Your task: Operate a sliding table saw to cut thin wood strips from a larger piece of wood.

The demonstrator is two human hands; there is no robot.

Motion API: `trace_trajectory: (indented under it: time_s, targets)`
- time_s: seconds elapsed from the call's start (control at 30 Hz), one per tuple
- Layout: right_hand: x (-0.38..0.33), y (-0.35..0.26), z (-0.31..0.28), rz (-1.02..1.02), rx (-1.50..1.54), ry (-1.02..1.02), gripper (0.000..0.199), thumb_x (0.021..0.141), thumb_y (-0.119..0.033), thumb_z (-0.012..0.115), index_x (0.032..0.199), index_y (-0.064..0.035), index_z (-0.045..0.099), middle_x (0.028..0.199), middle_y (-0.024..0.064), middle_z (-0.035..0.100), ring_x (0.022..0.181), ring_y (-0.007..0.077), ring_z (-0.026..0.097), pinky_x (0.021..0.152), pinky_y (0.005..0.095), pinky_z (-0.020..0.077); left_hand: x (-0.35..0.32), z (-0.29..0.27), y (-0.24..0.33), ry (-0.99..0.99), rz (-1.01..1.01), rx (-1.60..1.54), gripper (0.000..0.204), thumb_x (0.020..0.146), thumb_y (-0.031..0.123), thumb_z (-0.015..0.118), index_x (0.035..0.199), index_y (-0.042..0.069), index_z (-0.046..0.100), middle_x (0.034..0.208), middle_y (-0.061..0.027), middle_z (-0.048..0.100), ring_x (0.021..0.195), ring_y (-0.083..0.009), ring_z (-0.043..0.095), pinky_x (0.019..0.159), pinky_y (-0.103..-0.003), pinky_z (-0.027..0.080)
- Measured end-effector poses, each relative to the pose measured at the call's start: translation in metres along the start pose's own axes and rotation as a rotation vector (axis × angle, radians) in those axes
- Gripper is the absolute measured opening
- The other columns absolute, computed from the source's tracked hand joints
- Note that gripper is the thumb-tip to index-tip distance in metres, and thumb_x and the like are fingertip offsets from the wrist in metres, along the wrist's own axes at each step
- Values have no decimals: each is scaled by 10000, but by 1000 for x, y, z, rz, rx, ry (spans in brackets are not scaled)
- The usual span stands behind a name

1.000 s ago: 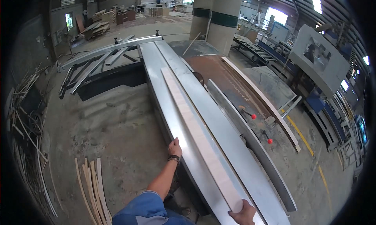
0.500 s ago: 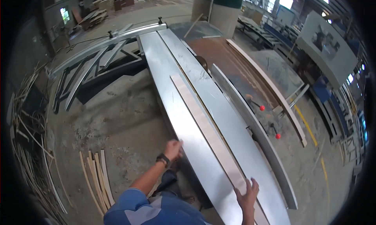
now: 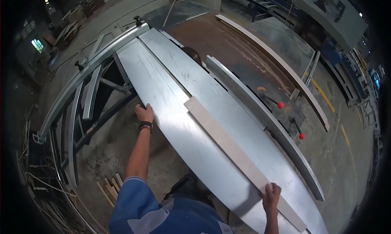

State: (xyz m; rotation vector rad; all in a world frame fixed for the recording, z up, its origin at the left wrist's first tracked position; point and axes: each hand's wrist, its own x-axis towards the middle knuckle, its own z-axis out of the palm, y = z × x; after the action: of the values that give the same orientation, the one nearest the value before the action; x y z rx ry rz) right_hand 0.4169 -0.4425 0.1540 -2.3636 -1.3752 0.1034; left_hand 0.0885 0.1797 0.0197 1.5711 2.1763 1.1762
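A long pale wooden board [image 3: 228, 142] lies lengthwise along the silver metal sliding table [image 3: 179, 142] of a saw. My right hand [image 3: 271, 195] is closed around the board towards its near end, with fingers curled over the edge. A dark shadow falls on the metal just left of that hand. Farther off, my left hand [image 3: 144, 113], with a dark band on the wrist, is at the table's left edge. Its fingers look curled against that edge, though they show only in part.
Right of the table runs a long metal fence [image 3: 260, 111] beside two red-knobbed levers [image 3: 280, 105]. Another wooden strip [image 3: 277, 62] lies on the brown machine top [image 3: 207, 34]. A metal frame arm [image 3: 85, 79] extends left. Thin wood offcuts [image 3: 108, 190] lie on the floor.
My left hand has moved forward to the table's left edge. My right hand has closed on the board, which now sits at a different angle. The view has shifted too.
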Motion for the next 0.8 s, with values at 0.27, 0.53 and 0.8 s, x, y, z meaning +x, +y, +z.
trace_trajectory:
  time_s: [0.27, 0.53, 0.8]
  targets:
    - [92, -5, -15, 15, -78, 28, 569, 669, -47, 802, 1201, -58, 601, 1267, 236, 525, 1153, 429, 487, 940, 500, 433, -126, -21, 144, -358, 392, -478, 281, 825, 92, 732, 1086, 37, 644, 1015, -100, 655, 877, -242, 589, 782, -363, 491]
    - [163, -25, -19, -75, -257, 63, 442, 766, -59, 738, 1191, -18, 623, 1348, 178, 529, 1205, 368, 482, 1016, 483, 409, -194, 48, 249, -406, 397, -124, 589, 865, 193, 663, 1361, -16, 423, 1368, -289, 457, 1342, -447, 353, 1145, -521, 238]
    - [212, -13, -33, -131, -53, 43, 475, 778, 12, 712, 1241, -18, 611, 1308, 136, 614, 1162, 347, 554, 984, 428, 480, -167, 86, 326, -637, 220, 74, 624, 993, 191, 480, 1479, -104, 221, 1546, -292, 249, 1470, -382, 191, 1214, -471, 110]
